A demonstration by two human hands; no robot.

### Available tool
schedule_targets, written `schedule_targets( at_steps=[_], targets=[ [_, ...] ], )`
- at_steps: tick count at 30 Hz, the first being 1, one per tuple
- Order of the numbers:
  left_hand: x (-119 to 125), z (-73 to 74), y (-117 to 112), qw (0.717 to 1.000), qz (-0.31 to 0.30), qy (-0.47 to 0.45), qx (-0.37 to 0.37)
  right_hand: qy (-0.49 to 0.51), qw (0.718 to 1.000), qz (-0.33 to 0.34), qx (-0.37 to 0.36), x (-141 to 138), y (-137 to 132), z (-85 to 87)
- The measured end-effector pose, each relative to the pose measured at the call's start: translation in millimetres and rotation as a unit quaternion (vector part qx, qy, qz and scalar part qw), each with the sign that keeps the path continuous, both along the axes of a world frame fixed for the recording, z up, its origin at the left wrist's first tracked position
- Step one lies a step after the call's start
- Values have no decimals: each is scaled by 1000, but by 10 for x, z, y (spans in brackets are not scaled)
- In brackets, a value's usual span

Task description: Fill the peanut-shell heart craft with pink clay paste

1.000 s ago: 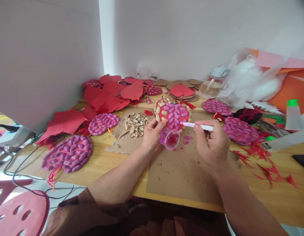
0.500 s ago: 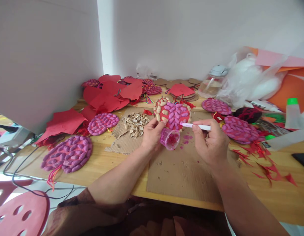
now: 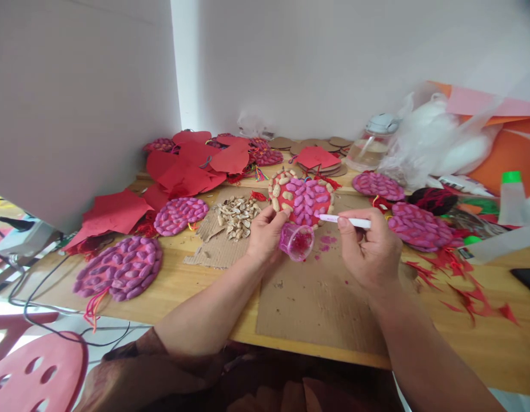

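Observation:
My left hand [image 3: 267, 234] is closed round a small clear plastic cup [image 3: 299, 243] stained purple inside, its mouth tilted toward me. The thumb and fingers of that hand also touch the lower left edge of a red heart-shaped plaque [image 3: 301, 200] covered in peanut shells. Shells in its middle are purple; those along the left and the rim are plain tan. In my right hand [image 3: 367, 246] is a white marker-like pen [image 3: 346, 221], its tip at the purple shells near the plaque's lower right. Below lies a cardboard sheet [image 3: 316, 309] with purple stains.
Loose peanut shells [image 3: 236, 217] lie on cardboard left of the plaque. Purple shell plaques [image 3: 119, 268] and red paper shapes [image 3: 191, 163] spread along the left. At right are red scraps [image 3: 470, 297], a green-capped bottle [image 3: 511, 197] and a lidded jar [image 3: 371, 143].
The pen in my right hand has shifted very slightly to the right. My left hand, the cup and the plaque stay nearly where they were.

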State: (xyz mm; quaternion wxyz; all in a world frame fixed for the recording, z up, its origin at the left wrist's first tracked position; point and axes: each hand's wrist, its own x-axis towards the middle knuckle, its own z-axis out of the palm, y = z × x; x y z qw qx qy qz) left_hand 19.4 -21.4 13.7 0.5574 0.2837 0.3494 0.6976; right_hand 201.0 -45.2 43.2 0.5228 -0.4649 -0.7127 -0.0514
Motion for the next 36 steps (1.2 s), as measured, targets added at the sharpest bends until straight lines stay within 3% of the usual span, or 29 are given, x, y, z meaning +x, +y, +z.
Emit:
schedule_targets(
  at_steps=[13, 18, 22, 29, 36],
  targets=[
    [-4, -30, 12, 1000, -1, 11, 2, -1, 1000, -19, 13, 6, -16, 5],
    [3, -24, -2, 1000, -5, 17, -7, 1, 1000, -8, -14, 7, -13, 9],
    [-2, -13, -2, 1000, 1, 16, -7, 0, 999, -34, -16, 29, -3, 12],
    [-3, 30, 4, 999, -1, -24, -38, 26, 999, -4, -23, 29, 8, -1],
    [-17, 39, 8, 996, -14, -67, -59, 48, 998, -18, -19, 72, 40, -36]
  ],
)
